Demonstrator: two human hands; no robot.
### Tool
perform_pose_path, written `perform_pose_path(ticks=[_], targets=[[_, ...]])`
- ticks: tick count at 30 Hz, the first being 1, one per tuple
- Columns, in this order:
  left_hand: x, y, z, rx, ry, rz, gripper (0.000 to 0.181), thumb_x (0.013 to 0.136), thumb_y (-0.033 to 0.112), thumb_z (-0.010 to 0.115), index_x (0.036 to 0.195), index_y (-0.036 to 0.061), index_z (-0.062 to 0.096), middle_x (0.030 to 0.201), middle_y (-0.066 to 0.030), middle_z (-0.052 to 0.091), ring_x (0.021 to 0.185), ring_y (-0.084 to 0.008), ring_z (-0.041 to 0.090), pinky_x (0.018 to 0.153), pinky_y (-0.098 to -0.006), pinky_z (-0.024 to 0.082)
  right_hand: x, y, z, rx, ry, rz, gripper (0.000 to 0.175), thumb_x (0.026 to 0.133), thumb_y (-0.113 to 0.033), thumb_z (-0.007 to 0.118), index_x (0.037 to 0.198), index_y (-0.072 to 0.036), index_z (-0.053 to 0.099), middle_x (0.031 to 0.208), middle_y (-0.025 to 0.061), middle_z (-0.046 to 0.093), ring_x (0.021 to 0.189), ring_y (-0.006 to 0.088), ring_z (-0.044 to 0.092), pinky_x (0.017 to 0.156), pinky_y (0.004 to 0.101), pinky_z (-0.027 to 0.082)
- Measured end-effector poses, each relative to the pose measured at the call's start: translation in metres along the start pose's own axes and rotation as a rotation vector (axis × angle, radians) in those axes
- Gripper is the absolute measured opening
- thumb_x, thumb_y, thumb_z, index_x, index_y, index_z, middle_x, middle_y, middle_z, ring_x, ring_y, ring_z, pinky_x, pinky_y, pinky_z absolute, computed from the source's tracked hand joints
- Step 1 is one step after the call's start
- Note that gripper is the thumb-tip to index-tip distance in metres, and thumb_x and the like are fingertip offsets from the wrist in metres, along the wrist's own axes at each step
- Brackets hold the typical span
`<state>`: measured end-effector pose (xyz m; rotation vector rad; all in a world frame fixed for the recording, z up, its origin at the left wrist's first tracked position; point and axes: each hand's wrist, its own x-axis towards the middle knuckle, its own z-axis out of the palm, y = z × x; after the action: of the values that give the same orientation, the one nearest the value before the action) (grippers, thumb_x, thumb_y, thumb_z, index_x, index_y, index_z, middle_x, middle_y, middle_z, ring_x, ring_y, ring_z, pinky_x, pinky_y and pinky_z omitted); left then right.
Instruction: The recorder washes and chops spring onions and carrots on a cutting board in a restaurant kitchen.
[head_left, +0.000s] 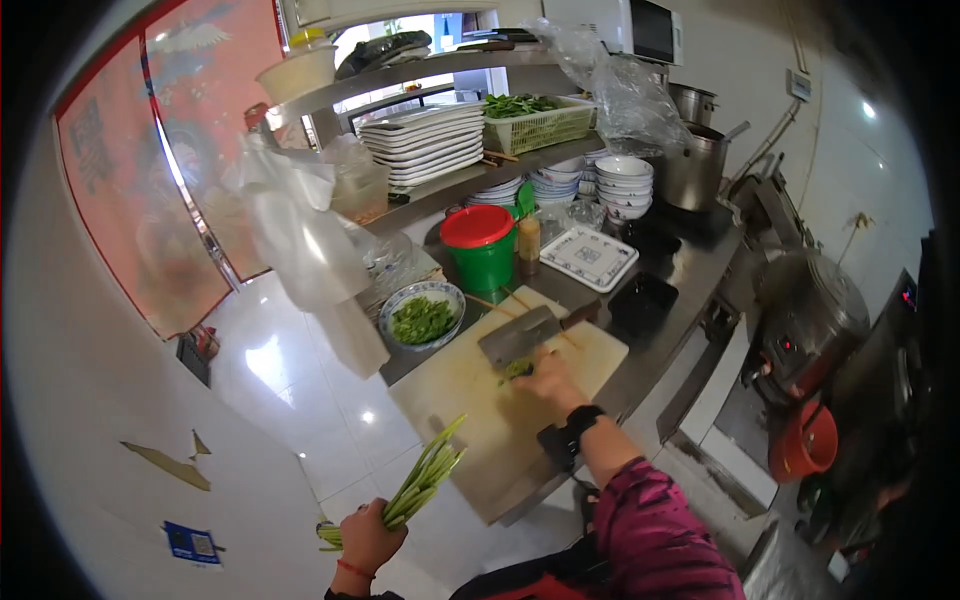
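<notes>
My left hand (371, 538) grips a bunch of long green vegetable stalks (427, 476), held off the near left side of the white cutting board (442, 382). On the board, the thumb and fingers of my right hand (553, 381) close around a small clump of chopped greens (519, 367). Just beyond that hand lies a cleaver (519, 337), blade flat and handle to the right. Chopsticks (489, 304) lie near the cleaver, one partly under it. A blue-patterned bowl (384, 319) of chopped greens stands at the board's far left corner.
Behind the board stand a green bucket (480, 262) with a red lid, a squeeze bottle (529, 244) and a square patterned plate (589, 257). Stacked bowls (625, 187) and a shelf (420, 202) are farther back. Plastic bags (300, 225) hang at left. An orange bucket (806, 446) stands right.
</notes>
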<state>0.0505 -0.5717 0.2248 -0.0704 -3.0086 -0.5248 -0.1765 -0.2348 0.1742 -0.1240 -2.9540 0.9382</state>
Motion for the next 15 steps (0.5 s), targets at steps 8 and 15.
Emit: perform_pose_path(ticks=[8,15], targets=[[0.099,0.086,0.095,0.055,0.045,-0.133,0.026,0.060,0.025,0.068,0.076,0.0085,0.056,0.065,-0.0111,0.059,0.064,-0.0310,0.060,0.056,-0.0425,0.046,0.084,0.027,0.034,-0.197,-0.407,-0.316,0.072,0.070,-0.032,0.071,0.127,-0.003,0.038,0.123,0.0260,0.047,0.112,0.0380,0.048,0.094,0.0450,0.040],[0.165,0.178,0.139,0.098,0.011,-0.029,0.028,0.063,0.028,0.071,0.078,0.0103,0.055,0.070,-0.0082,0.059,0.067,-0.0296,0.060,0.061,-0.0411,0.046,0.244,0.138,-0.144,0.406,-0.262,-0.046,0.071,0.067,-0.023,0.071,0.125,0.006,0.042,0.098,0.0228,0.063,0.093,0.0350,0.061,0.079,0.0396,0.049]])
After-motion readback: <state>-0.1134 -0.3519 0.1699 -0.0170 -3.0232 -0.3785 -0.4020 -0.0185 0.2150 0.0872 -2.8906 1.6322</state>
